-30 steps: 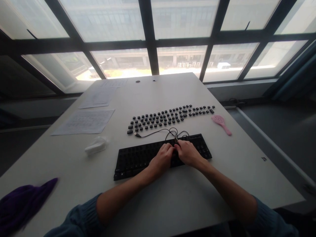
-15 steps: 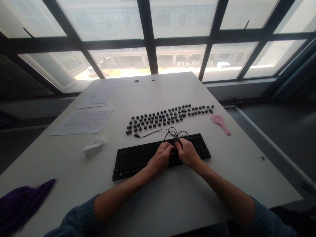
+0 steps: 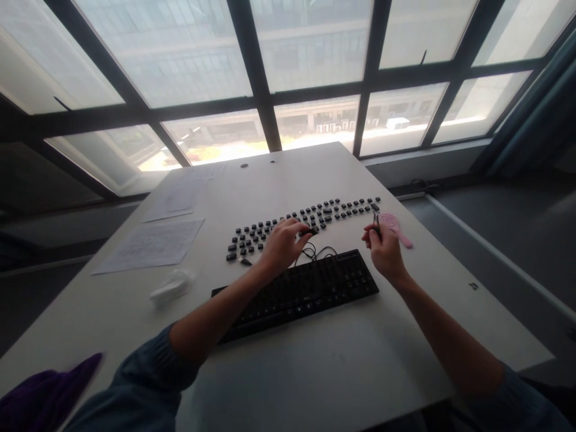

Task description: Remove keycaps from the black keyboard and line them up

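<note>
My left hand (image 3: 283,245) reaches over the rows of loose black keycaps (image 3: 256,232), thumb and fingers pinched on a dark keycap (image 3: 310,231) just above the table. Part of the rows is hidden behind that hand. To the right, my right hand (image 3: 386,251) is closed around a keycap puller (image 3: 377,219), its two thin prongs pointing up and away. Below both hands lies the black keyboard (image 3: 310,294), partly covered by my left forearm. Its coiled cable (image 3: 310,252) rests along the back edge, with the USB plug (image 3: 245,261) at the left.
A pink hairbrush (image 3: 402,237) lies just beyond my right hand. Printed sheets (image 3: 150,246) and a white plastic-wrapped item (image 3: 171,287) are on the left. Purple cloth (image 3: 54,390) sits at the near left corner. The table's right edge (image 3: 472,261) runs beside my right arm.
Both hands have left the keyboard. My left hand went forward to the keycap rows; my right hand moved right and forward with the puller, near the hairbrush. The camera view has tilted slightly.
</note>
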The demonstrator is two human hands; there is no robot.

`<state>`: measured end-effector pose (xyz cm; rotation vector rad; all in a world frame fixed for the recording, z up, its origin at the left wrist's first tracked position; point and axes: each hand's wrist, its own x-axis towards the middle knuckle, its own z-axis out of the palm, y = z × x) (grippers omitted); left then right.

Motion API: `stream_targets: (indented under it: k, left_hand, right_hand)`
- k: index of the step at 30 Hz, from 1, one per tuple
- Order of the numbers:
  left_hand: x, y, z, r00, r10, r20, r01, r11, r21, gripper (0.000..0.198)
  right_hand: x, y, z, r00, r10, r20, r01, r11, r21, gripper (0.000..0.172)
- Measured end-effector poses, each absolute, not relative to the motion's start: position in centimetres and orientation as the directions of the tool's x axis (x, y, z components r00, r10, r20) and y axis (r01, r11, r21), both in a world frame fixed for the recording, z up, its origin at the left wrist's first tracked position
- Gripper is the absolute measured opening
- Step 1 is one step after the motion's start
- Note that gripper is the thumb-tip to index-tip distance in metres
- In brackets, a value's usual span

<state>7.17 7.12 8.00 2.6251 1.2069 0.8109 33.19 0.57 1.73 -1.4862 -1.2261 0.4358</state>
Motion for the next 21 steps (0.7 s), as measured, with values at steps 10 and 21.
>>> stream_targets:
  k: [10, 21]
  left_hand:
    - [18.2, 16.8, 3.8, 0.617, 0.773, 0.148, 0.744, -0.635, 0.208, 0.013]
    - [18.6, 17.5, 1.7, 0.61, 0.784, 0.119, 0.77, -0.621, 0.143, 0.015]
  right_hand:
    - [45.8, 2.0, -3.3, 0.574, 0.739, 0.353, 0.762, -0.324, -0.561, 0.027]
    - [46.0, 2.4, -4.9, 0.527, 0.808, 0.262, 0.82, -0.403, -0.407, 0.03]
